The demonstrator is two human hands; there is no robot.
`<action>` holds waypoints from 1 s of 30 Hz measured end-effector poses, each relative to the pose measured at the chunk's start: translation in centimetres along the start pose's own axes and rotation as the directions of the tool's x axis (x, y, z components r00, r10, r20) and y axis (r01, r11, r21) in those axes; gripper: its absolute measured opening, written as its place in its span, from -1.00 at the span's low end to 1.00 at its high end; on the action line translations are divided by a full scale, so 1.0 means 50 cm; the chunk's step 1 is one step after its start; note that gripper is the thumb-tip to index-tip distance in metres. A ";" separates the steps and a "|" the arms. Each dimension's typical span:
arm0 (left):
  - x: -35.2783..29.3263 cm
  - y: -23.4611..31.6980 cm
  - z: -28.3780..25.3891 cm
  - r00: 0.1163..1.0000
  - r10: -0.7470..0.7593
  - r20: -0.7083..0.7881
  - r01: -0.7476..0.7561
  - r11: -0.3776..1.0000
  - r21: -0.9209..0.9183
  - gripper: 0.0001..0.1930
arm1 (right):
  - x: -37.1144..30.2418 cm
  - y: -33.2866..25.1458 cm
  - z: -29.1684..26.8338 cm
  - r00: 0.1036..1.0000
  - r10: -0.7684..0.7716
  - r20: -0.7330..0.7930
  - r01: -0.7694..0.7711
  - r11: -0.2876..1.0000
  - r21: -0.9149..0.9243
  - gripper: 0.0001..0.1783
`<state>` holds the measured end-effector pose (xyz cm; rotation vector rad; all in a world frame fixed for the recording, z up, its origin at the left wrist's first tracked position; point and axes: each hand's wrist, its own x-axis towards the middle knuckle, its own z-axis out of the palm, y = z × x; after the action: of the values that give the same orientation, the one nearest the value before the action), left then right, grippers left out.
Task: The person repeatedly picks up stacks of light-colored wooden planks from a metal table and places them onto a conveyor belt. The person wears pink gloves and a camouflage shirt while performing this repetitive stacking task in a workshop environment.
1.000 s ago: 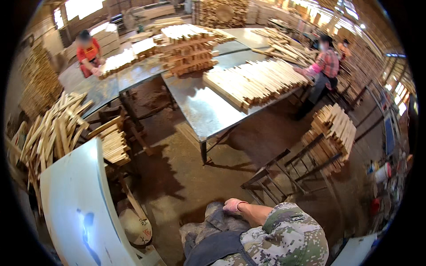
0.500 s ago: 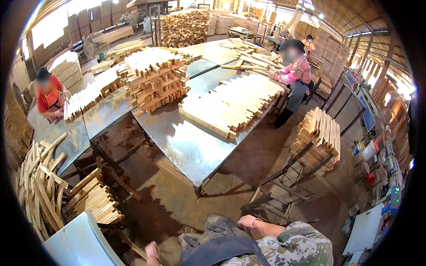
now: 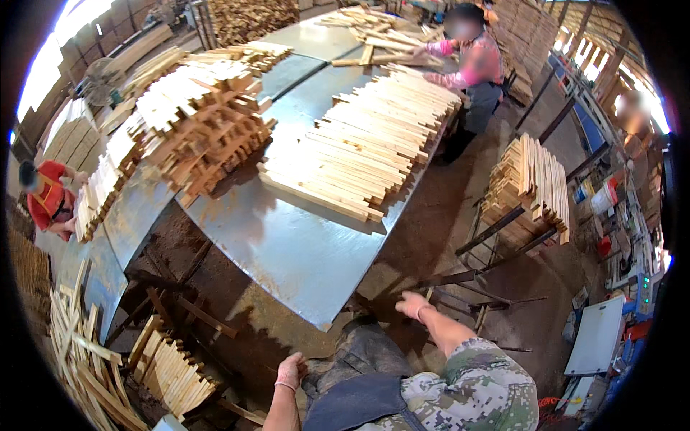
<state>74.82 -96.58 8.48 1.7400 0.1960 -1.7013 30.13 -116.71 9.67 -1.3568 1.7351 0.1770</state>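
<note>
My left hand, in a pale pink glove, is beside the dark apron at my waist. Its fingers are loosely bent and nothing shows in them. My right hand, also gloved, reaches out past the near corner of the metal-topped table with its fingers apart and empty. It is close to the dark metal rack but I cannot tell if it touches. On the table, a wide row of pale wooden strips is nearest in front of me.
Cross-stacked wood stands at the table's left. Bundled strips sit on the rack. Loose sticks and stacked strips are at the lower left. One co-worker stands at the table's far right, another at the left.
The table and its wood have come nearer in view. My left hand has risen into fuller view. My right hand has moved away from the apron, forward and out.
</note>
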 end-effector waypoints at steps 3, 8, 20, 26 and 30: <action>0.058 -0.034 -0.003 0.980 -0.132 -0.149 0.140 0.989 0.043 -0.79 | 0.143 -0.084 -0.171 0.973 0.065 -0.220 -0.045 0.994 0.097 -0.06; 0.065 0.044 0.018 0.903 -0.212 -0.374 0.338 0.888 0.312 -0.80 | 0.396 -0.185 -0.440 0.848 0.098 -0.521 0.038 0.969 0.244 0.07; 0.294 0.514 0.292 0.674 0.695 -0.249 -0.347 0.596 0.724 -0.45 | 0.822 -0.156 -0.789 0.774 0.150 -0.615 0.323 0.742 0.588 -0.12; 0.364 0.668 0.464 0.639 0.764 -0.088 -0.286 0.342 0.895 -0.31 | 0.786 -0.112 -0.763 0.729 0.113 -0.675 0.315 0.820 0.478 -0.39; 0.409 0.725 0.501 0.656 0.747 -0.108 -0.297 0.386 0.873 -0.30 | 0.660 -0.101 -0.633 0.895 -0.005 -0.446 0.260 0.819 0.512 -0.45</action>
<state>76.77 -144.96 4.88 2.4837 -1.0383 -0.7697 17.06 -160.71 6.79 -1.1066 1.8234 -0.7237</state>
